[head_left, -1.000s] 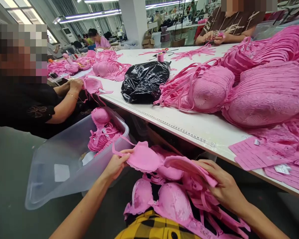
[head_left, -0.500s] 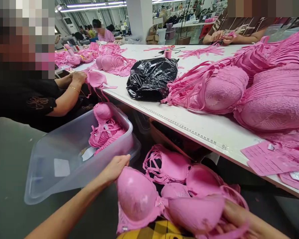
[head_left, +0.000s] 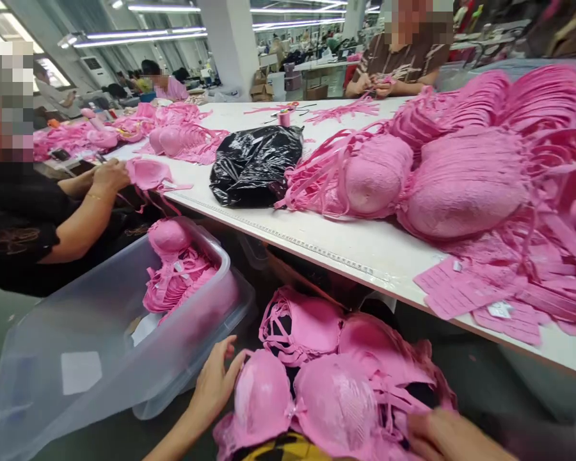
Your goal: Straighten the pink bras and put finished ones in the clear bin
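Note:
A pink bra (head_left: 336, 397) lies across my lap with the outer faces of both cups up and a small bow between them. At its left edge is my left hand (head_left: 216, 374), thumb and fingers apart, the thumb close to the cup's top edge. My right hand (head_left: 444, 432), slightly blurred, has its fingers curled on the straps and band at the bra's right side. Behind it rests another pink bra (head_left: 317, 320), the insides of its cups showing. Yellow and black checked cloth (head_left: 288, 448) shows below.
A translucent bin (head_left: 81, 410) with nested pink bras (head_left: 182, 275) stands at the left. On the white table (head_left: 312, 230) are a black plastic bag (head_left: 254, 166), bra stacks (head_left: 465, 186) and pink tags (head_left: 465, 288). Co-workers sit at the left and across the table, handling pink pieces.
My left fingers have come off the bra's edge and spread. The right cup, folded and blurred before, now lies face up. My view has shifted to the right.

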Demonstrator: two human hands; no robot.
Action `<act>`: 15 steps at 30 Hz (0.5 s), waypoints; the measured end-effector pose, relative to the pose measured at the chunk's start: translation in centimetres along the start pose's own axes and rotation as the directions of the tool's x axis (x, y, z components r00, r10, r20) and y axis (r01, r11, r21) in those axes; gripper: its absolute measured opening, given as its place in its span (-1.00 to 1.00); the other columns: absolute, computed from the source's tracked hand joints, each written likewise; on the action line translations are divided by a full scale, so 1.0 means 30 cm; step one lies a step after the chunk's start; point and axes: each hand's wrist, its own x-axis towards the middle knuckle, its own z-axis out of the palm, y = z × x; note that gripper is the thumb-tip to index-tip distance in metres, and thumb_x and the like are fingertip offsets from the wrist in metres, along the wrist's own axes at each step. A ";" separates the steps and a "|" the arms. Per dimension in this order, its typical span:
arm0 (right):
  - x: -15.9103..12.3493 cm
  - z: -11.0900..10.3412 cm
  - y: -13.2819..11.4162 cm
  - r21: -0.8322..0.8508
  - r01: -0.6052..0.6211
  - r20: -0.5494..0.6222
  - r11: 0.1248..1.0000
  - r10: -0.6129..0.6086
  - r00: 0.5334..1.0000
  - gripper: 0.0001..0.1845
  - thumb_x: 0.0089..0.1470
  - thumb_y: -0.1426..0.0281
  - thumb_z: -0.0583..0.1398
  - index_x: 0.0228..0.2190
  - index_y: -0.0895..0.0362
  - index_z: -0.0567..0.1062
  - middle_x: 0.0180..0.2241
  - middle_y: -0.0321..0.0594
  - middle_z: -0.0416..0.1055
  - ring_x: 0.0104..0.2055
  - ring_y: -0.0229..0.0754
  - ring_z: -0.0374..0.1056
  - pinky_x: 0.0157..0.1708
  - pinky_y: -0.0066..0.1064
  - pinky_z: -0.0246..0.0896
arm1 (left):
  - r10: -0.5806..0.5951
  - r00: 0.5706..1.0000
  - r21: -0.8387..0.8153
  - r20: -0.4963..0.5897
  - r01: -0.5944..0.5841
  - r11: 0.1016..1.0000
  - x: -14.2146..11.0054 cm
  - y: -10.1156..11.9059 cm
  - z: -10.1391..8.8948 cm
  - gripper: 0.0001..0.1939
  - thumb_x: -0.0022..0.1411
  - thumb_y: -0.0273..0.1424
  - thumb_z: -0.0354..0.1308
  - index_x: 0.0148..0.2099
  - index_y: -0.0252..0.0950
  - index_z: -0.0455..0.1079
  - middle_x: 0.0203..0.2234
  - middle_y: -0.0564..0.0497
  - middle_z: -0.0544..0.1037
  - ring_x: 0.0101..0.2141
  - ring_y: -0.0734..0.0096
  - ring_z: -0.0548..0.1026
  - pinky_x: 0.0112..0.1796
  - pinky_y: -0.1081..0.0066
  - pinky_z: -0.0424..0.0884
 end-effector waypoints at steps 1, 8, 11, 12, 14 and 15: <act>0.008 -0.038 -0.020 -0.113 -0.005 -0.069 0.994 -0.002 0.998 -0.65 0.02 0.22 0.05 -0.58 0.10 0.53 -0.54 -0.08 0.46 -0.48 -0.01 0.36 -0.40 -0.21 0.30 | 0.096 0.995 -0.003 -0.013 -0.096 0.995 -0.006 0.036 0.006 -0.53 0.14 -0.16 0.05 0.05 -0.28 0.30 -0.09 -0.16 0.44 -0.07 0.12 0.40 -0.05 0.19 0.28; 0.104 0.023 -0.186 -0.027 0.372 -0.179 0.928 -0.370 0.911 -0.54 0.13 0.25 0.03 0.06 0.05 0.35 0.06 -0.12 0.32 0.08 -0.05 0.26 0.06 -0.23 0.17 | 0.507 0.640 -0.221 0.577 -0.475 0.852 -0.091 0.242 0.164 -0.56 0.07 -0.26 0.18 0.05 -0.04 0.38 0.13 -0.05 0.31 0.14 0.06 0.23 0.17 0.18 -0.01; 0.124 0.074 -0.125 0.123 0.273 -0.141 0.954 -0.255 0.956 -0.53 0.20 0.21 -0.05 0.06 0.11 0.35 0.05 -0.08 0.34 0.06 -0.05 0.29 0.03 -0.24 0.22 | 0.419 0.693 -0.167 0.587 -0.403 0.900 -0.034 0.273 0.163 -0.65 0.18 -0.26 0.04 0.02 -0.07 0.40 0.02 -0.05 0.44 0.02 0.16 0.37 0.07 0.25 0.19; 0.128 0.058 -0.091 0.126 0.246 -0.210 0.961 -0.217 0.953 -0.52 0.21 0.22 -0.07 0.03 0.14 0.38 0.03 -0.06 0.35 0.05 -0.03 0.29 0.04 -0.22 0.20 | 0.402 0.762 -0.125 0.508 -0.396 0.910 0.000 0.286 0.153 -0.66 0.19 -0.26 0.01 -0.01 -0.11 0.42 -0.03 -0.07 0.48 -0.02 0.17 0.40 0.03 0.26 0.23; 0.134 -0.002 -0.024 0.064 0.168 -0.409 0.984 -0.128 0.904 -0.53 0.18 0.22 -0.06 -0.02 0.17 0.42 0.00 -0.01 0.38 0.04 0.03 0.29 0.05 -0.14 0.17 | 0.365 0.872 0.006 0.326 -0.388 0.922 0.074 0.313 0.141 -0.66 0.17 -0.24 0.00 -0.06 -0.20 0.44 -0.11 -0.12 0.51 -0.08 0.15 0.42 -0.02 0.24 0.26; 0.135 -0.033 0.004 0.020 0.098 -0.491 0.995 -0.075 0.868 -0.53 0.16 0.21 -0.03 -0.02 0.17 0.42 0.00 0.01 0.38 0.04 0.07 0.29 0.04 -0.10 0.17 | 0.331 0.901 0.088 0.281 -0.368 0.926 0.106 0.324 0.147 -0.63 0.14 -0.22 0.01 -0.07 -0.24 0.43 -0.13 -0.15 0.51 -0.10 0.12 0.42 -0.03 0.21 0.26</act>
